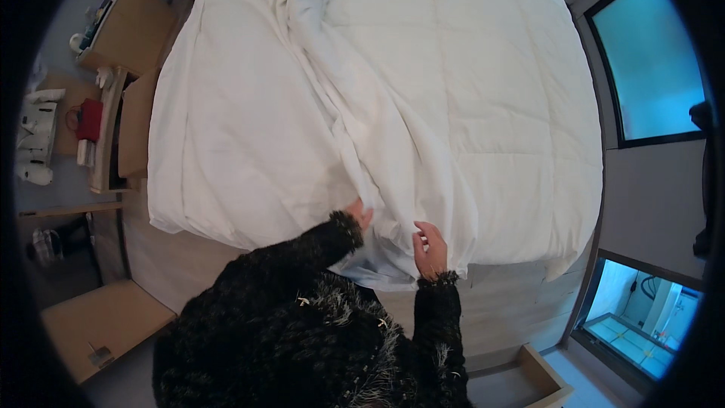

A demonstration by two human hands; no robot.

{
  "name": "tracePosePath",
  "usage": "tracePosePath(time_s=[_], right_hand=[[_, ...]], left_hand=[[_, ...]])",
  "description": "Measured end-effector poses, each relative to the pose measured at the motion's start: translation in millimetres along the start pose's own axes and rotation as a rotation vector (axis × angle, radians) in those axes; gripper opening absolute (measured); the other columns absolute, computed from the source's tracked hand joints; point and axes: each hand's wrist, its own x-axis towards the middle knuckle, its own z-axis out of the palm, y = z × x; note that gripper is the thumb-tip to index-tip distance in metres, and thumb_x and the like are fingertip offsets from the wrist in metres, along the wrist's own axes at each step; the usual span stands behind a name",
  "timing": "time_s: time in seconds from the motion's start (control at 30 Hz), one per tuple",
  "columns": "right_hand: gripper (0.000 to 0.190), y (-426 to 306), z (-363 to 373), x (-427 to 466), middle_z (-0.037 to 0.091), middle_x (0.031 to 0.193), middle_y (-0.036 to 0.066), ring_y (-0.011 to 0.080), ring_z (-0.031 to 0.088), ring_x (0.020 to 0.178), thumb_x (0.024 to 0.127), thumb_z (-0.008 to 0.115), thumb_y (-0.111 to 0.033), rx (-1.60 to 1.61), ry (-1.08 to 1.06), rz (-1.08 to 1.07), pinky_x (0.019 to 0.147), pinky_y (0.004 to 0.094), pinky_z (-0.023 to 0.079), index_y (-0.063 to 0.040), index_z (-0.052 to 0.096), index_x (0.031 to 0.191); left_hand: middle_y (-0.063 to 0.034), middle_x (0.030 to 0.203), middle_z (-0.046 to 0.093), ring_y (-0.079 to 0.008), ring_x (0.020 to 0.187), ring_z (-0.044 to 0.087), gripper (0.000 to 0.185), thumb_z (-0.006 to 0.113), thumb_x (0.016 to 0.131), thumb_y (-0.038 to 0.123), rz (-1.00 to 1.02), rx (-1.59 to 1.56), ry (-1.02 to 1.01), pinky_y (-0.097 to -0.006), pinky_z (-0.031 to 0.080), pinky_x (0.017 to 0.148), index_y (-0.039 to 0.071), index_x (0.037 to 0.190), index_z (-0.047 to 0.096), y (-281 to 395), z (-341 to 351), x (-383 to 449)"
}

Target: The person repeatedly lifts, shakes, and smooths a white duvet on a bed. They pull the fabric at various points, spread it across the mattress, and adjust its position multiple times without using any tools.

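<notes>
A white quilted duvet [498,96] covers the bed, with a white cover or sheet [243,113] bunched in long folds down its middle and left side. My left hand [360,214] rests against the folds near the bed's front edge; its fingertips are partly hidden by the cloth, so its grip is unclear. To its right, my right hand [430,246] is at the gathered cloth with fingers bent; whether it pinches the fabric cannot be told. Between and below the hands, the loose cloth hangs over the front edge. Black fuzzy sleeves cover both arms.
An open wooden drawer [527,379] juts out at the lower right. Wooden cabinets and a desk [107,130] line the left side, with a red item [89,120] on it. An open wooden door panel [107,326] lies lower left. A frosted window [648,62] is at the right.
</notes>
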Motion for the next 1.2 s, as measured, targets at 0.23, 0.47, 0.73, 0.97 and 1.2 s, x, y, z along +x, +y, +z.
tracePosePath(time_s=[0.23, 0.47, 0.73, 0.97, 1.2], right_hand=[[0.029, -52.6, 12.9, 73.5, 0.063, 0.078, 0.012, 0.0161, 0.059, 0.07, 0.078, 0.066, -0.017, -0.098, -0.406, 0.145, 0.061, 0.0299, 0.046, 0.0, 0.059, 0.1], [0.019, -43.6, -17.4, 104.7, 0.065, 0.082, 0.012, 0.0168, 0.062, 0.075, 0.086, 0.055, -0.008, 0.071, 0.167, 0.142, 0.069, 0.027, 0.047, 0.003, 0.058, 0.101], [0.025, -62.2, -103.5, 102.9, 0.063, 0.1, 0.012, 0.0202, 0.061, 0.086, 0.087, 0.052, -0.008, 0.795, 0.572, 0.136, 0.076, 0.0315, 0.05, 0.003, 0.055, 0.11], [0.028, -43.5, -116.7, 99.4, 0.062, 0.103, 0.013, 0.0231, 0.061, 0.089, 0.087, 0.053, -0.011, 0.863, 0.72, 0.228, 0.078, 0.0337, 0.05, 0.002, 0.055, 0.111], [0.027, -15.8, -148.7, 124.3, 0.062, 0.104, 0.013, 0.0232, 0.061, 0.09, 0.086, 0.054, -0.009, 0.831, 0.689, 0.219, 0.08, 0.0337, 0.049, 0.002, 0.056, 0.11]], left_hand=[[-0.0205, 0.098, 0.06, -0.0363, 0.089, 0.058, 0.032, 0.048, 0.087, 0.022, 0.261, 0.161, -0.276, -0.0421, 0.046, 0.079, 0.005, 0.114, 0.05, 65.8, 44.5, -48.0], [-0.0154, 0.094, 0.06, -0.0322, 0.087, 0.058, 0.026, 0.053, 0.084, 0.02, 0.294, 0.09, -0.576, -0.0388, 0.046, 0.076, 0.007, 0.107, 0.056, 88.9, 27.7, -31.2], [-0.0138, 0.083, 0.055, -0.032, 0.08, 0.055, 0.022, 0.059, 0.08, 0.018, 0.478, -0.021, -0.352, -0.0397, 0.044, 0.069, 0.006, 0.098, 0.057, 106.7, 15.4, -18.7], [-0.0131, 0.077, 0.055, -0.0303, 0.072, 0.055, 0.019, 0.062, 0.08, 0.02, 0.469, -0.018, -0.182, -0.0381, 0.044, 0.063, 0.006, 0.091, 0.056, 109.4, 22.9, -11.8], [-0.0109, 0.07, 0.057, -0.0231, 0.063, 0.057, 0.022, 0.061, 0.085, 0.025, 0.132, -0.09, -0.434, -0.0319, 0.045, 0.06, 0.007, 0.097, 0.056, 135.5, 38.1, -9.7]])
